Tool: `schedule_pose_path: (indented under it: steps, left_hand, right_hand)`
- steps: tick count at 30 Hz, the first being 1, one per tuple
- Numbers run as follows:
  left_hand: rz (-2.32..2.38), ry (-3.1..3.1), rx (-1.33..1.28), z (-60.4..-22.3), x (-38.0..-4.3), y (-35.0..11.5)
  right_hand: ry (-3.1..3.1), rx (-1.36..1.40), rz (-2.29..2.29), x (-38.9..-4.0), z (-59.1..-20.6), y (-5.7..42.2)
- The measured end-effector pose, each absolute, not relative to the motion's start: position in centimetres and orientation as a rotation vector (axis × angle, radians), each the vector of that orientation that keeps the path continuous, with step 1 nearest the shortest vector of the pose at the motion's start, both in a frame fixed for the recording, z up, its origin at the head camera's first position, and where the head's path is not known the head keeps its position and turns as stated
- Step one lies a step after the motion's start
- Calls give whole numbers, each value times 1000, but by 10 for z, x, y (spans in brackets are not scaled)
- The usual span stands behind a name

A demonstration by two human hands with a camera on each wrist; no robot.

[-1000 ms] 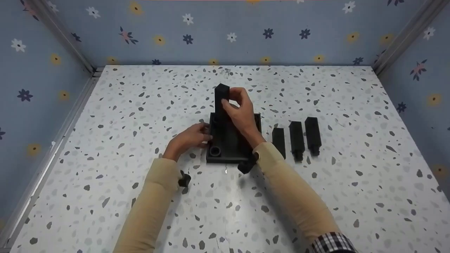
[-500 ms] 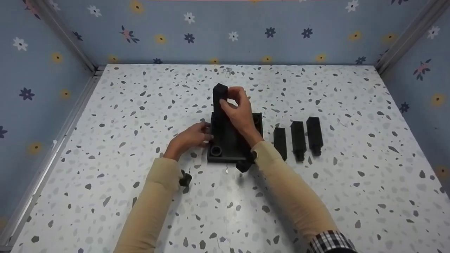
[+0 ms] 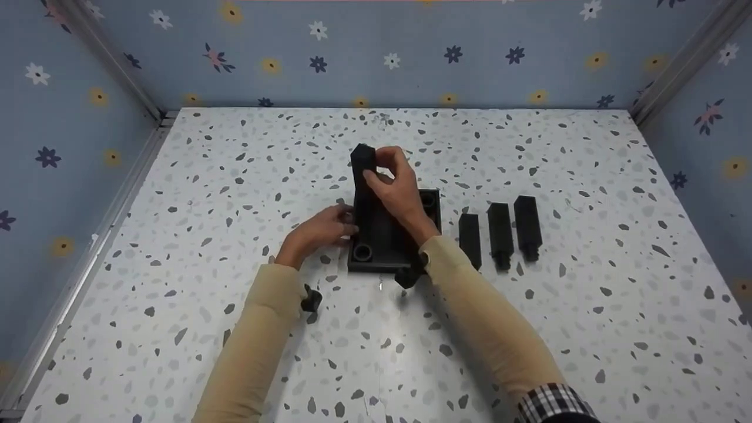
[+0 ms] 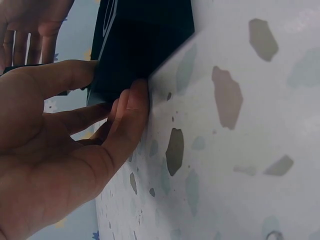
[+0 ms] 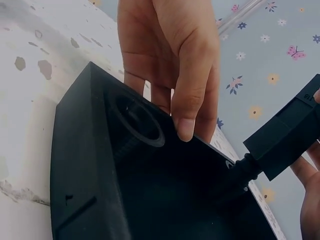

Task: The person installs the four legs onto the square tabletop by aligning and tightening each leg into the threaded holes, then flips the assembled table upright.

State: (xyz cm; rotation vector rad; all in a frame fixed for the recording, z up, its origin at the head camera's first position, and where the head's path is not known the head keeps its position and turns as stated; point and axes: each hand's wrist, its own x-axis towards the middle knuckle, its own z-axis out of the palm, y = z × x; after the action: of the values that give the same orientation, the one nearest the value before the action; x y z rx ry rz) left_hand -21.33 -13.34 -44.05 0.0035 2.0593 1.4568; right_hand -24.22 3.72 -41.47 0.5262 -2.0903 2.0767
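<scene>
A shallow black tray (image 3: 376,269) with round corner sockets lies flat on the table. My left hand (image 3: 317,232) grips its left wall, thumb over the rim (image 5: 186,131) and fingers outside. Above the far left corner, a black square leg (image 3: 362,164) is pinched between the thumb and fingers of my right hand (image 3: 400,185). In the right wrist view, the leg's narrow threaded end (image 5: 245,170) points down at the far socket, close over it. The near left socket (image 3: 362,252) has nothing in it. Another socket (image 3: 427,201) shows at the far right corner.
Three similar legs lie right of the tray: a near one (image 3: 470,238) partly behind the right sleeve, a middle one (image 3: 499,232) and a far right one (image 3: 527,223). Blue flowered panels (image 3: 388,53) wall the speckled table (image 3: 235,176) at the back and sides.
The right hand and the leg have shifted slightly left and the leg's top leans a little more to the left. My left hand keeps its hold on the tray.
</scene>
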Motion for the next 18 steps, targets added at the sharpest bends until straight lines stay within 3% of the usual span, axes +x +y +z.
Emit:
schedule_pose_path:
  steps: [9,18]
  left_hand:
    - [1460,2056,2,-441,-213,-134]
    - [1444,2074,-3,-439,-213,-133]
  right_hand:
    - [-2158,533,2035,-258,-440,43]
    - [-2235,585,1942,-256,-439,49]
